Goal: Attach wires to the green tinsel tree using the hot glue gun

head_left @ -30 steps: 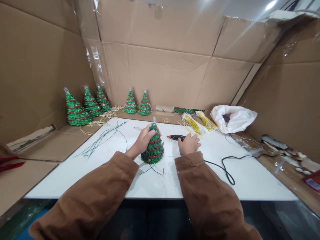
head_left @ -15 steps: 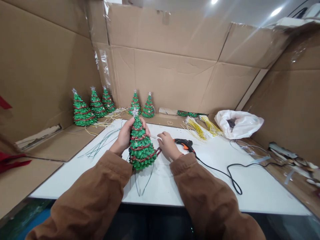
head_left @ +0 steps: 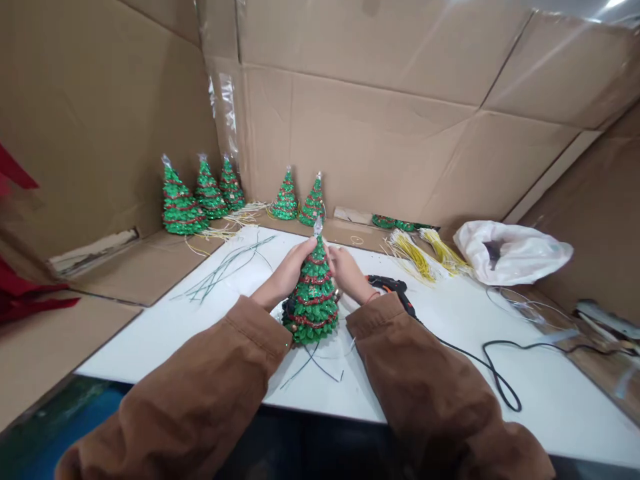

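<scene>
A small green artificial Christmas tree with red garland and a clear star on top stands upright between my hands over the white table. My left hand is wrapped round its upper left side, thumb near the top. On the tree's upper right edge, my right hand has its fingers bent in against it; the fingertips are partly hidden behind the branches. Just right of that hand lies a black and orange glue gun, partly covered by the hand and sleeve. Thin green wires lie below the tree.
Similar trees stand along the cardboard wall at the back and left. Green wire lengths lie on the table's left. Yellow and white wire bundles and a white plastic bag are at the right. A black cord loops across the table.
My right hand has come from beside the glue gun to the tree's upper right side. The tree now stands more upright, its star turned edge-on. The view has tilted down and shifted left.
</scene>
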`<state>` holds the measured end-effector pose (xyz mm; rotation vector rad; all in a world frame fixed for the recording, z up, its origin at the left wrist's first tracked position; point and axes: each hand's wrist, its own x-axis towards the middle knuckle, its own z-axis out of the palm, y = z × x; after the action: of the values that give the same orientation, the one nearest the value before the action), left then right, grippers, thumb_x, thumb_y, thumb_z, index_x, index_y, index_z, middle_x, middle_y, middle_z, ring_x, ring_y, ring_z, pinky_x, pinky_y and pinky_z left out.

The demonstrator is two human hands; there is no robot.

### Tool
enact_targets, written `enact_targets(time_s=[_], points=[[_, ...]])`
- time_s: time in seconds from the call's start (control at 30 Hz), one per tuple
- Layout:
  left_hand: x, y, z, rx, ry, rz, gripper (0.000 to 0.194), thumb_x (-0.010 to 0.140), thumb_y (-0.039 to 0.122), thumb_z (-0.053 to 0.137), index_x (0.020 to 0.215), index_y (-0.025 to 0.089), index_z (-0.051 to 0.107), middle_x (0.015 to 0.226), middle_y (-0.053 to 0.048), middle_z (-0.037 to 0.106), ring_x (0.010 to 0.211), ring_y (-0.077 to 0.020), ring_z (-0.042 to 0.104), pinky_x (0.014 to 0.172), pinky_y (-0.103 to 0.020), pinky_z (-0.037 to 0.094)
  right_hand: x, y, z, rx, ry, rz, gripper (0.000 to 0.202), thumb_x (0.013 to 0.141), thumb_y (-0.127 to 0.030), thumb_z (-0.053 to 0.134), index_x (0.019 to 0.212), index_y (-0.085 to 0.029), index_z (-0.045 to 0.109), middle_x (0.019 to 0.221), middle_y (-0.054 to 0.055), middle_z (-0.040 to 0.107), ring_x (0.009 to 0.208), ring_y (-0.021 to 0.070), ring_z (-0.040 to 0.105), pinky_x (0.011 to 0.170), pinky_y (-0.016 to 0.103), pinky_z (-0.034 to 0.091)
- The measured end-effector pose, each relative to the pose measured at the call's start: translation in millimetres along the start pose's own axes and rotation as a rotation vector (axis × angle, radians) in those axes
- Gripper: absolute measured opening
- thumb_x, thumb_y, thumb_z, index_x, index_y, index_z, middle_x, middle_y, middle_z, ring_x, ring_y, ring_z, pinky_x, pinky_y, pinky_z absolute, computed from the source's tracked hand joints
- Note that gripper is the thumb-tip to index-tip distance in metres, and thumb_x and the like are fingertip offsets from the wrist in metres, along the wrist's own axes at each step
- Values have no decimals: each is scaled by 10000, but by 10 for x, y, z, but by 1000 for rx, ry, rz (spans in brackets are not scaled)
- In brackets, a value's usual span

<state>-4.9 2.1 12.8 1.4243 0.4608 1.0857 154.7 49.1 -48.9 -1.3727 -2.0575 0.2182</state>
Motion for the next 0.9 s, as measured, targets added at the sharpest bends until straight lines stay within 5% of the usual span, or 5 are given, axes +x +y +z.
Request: enact_targets(time_s=[0.2, 0.33, 0.57, 0.7, 0.9], points=[[18, -99, 42, 8, 14, -4, 478, 818, 571, 439, 658, 141, 574, 614, -42, 623, 586, -137, 566, 621, -264, 464, -293, -116, -586, 855, 438, 7, 437, 724, -208, 640, 1145, -239, 523, 936, 12, 647, 857, 135, 622, 799, 320, 496], [6, -135, 62, 40, 16, 34, 463, 824, 572, 451, 708, 141, 569, 654, -41, 630, 599, -132, 559, 621, -259, 462, -426, -396, -672, 759, 736, 17, 256, 667, -286, 741, 803, -191, 545, 676, -49, 578, 613, 84, 565, 588, 228, 468], [-23, -169, 71, 123, -41, 83, 454, 854, 558, 428, 762, 138, 572, 719, -40, 619, 620, -123, 551, 617, -253, 462, -513, -642, -612, 606, 1018, -390, 210, 875, -383, 535, 783, -205, 474, 583, -87, 417, 390, 26, 386, 376, 175, 298], [-38, -166, 95, 197, -63, 91, 449, 869, 555, 401, 796, 143, 564, 747, -46, 620, 651, -136, 566, 612, -259, 456, -551, -693, -593, 578, 991, -551, 147, 921, -355, 469, 856, -226, 440, 503, -110, 418, 351, 47, 444, 362, 176, 334], [-43, -146, 121, 334, -77, 168, 431, 893, 533, 368, 821, 152, 557, 816, -50, 635, 784, -156, 568, 730, -278, 439, -618, -676, -561, 406, 909, -465, 151, 915, -359, 474, 888, -212, 495, 595, -60, 562, 468, 90, 597, 403, 210, 435]])
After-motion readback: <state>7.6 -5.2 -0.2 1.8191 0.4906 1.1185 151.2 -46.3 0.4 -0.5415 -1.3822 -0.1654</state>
